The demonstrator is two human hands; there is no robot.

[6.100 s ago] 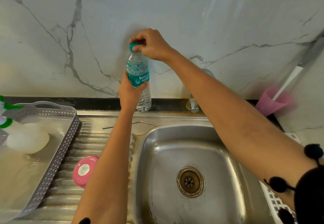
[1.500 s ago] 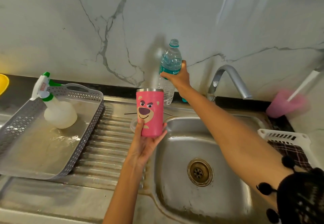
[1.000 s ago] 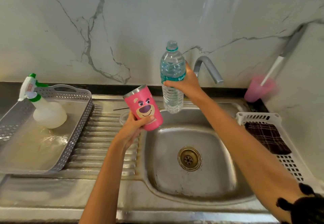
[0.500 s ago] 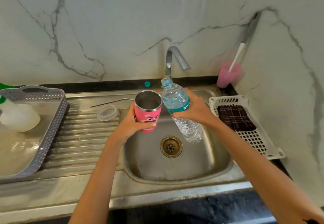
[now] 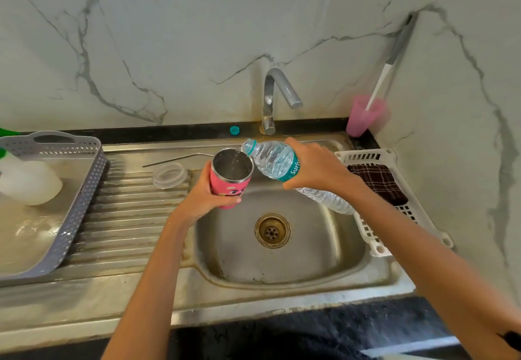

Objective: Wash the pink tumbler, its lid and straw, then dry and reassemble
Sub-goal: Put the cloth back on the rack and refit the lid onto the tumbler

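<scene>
- Tipped further than a moment ago, the water bottle (image 5: 275,161) pours into the pink tumbler (image 5: 225,183).
- Forearms reach forward; right hand (image 5: 315,168) wraps the bottle, left hand (image 5: 200,199) grips the tumbler over the sink (image 5: 324,247).
- Clear lid (image 5: 170,175) and metal straw (image 5: 174,159) lie on the steel surface (image 5: 127,218), marble wall (image 5: 197,35) behind.

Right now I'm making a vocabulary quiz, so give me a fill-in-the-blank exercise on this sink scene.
The right hand tilts the water bottle, pouring into the pink ____ that the left hand holds.
The bottle's teal cap lies on the black ledge beside the ____.
The checked cloth lies in the ____ basket.
Missing: tumbler; tap; white.
</scene>
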